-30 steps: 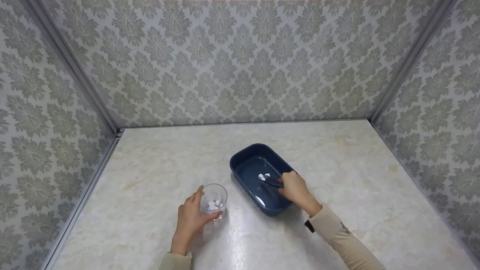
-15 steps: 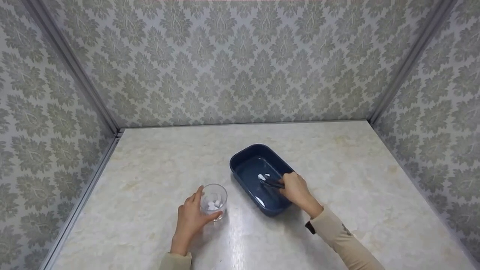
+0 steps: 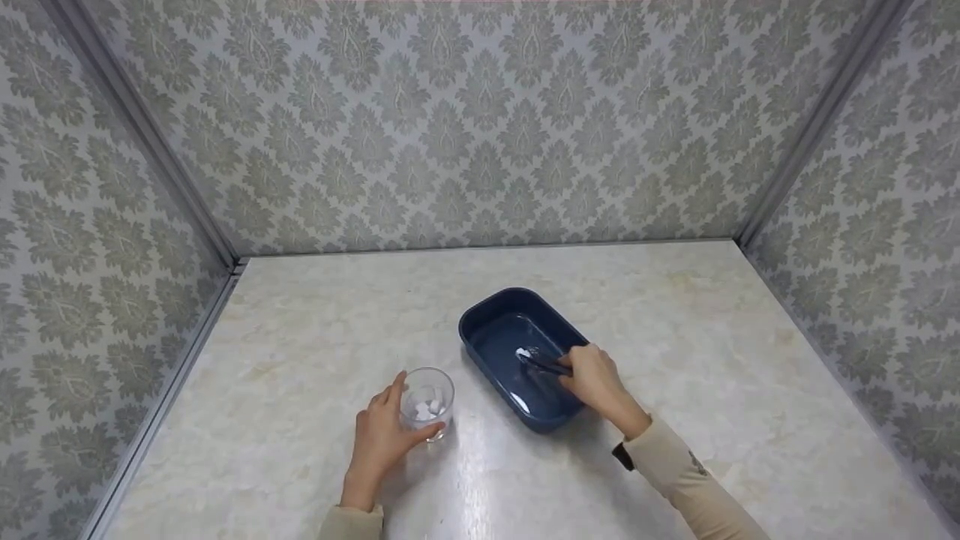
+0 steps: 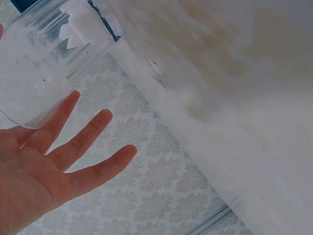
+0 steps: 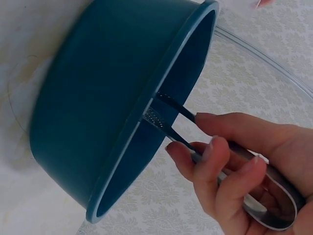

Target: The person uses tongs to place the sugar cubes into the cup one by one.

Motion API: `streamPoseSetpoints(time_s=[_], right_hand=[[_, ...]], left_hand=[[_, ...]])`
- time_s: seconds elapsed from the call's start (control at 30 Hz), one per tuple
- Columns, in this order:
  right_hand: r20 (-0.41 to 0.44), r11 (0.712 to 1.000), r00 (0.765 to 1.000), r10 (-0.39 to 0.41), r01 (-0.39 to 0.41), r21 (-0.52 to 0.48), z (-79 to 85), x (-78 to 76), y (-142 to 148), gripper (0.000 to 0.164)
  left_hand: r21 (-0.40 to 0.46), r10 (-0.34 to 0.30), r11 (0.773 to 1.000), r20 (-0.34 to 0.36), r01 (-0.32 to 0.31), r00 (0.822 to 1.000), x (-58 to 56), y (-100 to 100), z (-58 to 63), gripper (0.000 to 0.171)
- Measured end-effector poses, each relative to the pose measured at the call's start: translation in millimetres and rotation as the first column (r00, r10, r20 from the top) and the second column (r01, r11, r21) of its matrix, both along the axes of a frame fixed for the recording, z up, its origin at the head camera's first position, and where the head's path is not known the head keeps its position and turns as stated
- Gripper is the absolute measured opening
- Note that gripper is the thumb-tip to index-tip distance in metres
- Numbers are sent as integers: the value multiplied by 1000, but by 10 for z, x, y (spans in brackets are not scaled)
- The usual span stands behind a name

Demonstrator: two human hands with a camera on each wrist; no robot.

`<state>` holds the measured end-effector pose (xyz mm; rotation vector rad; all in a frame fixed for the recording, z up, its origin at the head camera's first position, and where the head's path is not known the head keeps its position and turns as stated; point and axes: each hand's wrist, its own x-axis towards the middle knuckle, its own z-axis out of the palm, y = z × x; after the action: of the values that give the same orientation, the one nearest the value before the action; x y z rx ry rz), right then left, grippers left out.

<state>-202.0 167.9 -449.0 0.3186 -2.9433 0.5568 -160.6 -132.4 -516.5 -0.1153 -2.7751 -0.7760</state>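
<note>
A clear glass (image 3: 427, 401) with several white pieces (image 3: 429, 409) in its bottom stands on the table. My left hand (image 3: 384, 431) holds it from the left, thumb at the near side and index finger at the far side. In the left wrist view three fingers (image 4: 93, 144) are spread beside the glass. My right hand (image 3: 595, 381) grips small metal tongs (image 5: 274, 208), reaching over the right rim of a dark blue rectangular dish (image 3: 480, 360). The tongs' perforated tips are inside the dish, beside a white piece (image 3: 523, 352). The dish wall partly hides the tips in the right wrist view.
The pale marbled table (image 3: 337, 315) extends around the dish and glass. Patterned walls (image 3: 480, 135) stand at the back and both sides. The dish sits at a slant to the right of the glass, a short gap away.
The right hand has moved slightly, lowering the tongs' tips and covering more of the white pieces in the dish. The left hand and glass have stayed in place.
</note>
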Motion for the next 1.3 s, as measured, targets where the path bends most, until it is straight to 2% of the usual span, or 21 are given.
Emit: streamPoseSetpoints(time_s=[0.33,0.67,0.97,1.3], right_hand=[[2,999,1000,-17,17,-41,73,42,6,22],[8,998,1000,-24,25,-53,132,57,23,25],[-12,997,1000,-26,25,-67,260,111,14,29],[-25,996,999,-32,29,-87,428,216,-20,30]], left_hand=[[8,-4,1000,-12,4,1000,1,-8,-5,97],[11,0,1000,20,-1,1000,2,-2,-1,97],[3,-5,1000,-46,5,999,6,0,-15,95],[13,0,1000,7,0,1000,2,-2,1,97]])
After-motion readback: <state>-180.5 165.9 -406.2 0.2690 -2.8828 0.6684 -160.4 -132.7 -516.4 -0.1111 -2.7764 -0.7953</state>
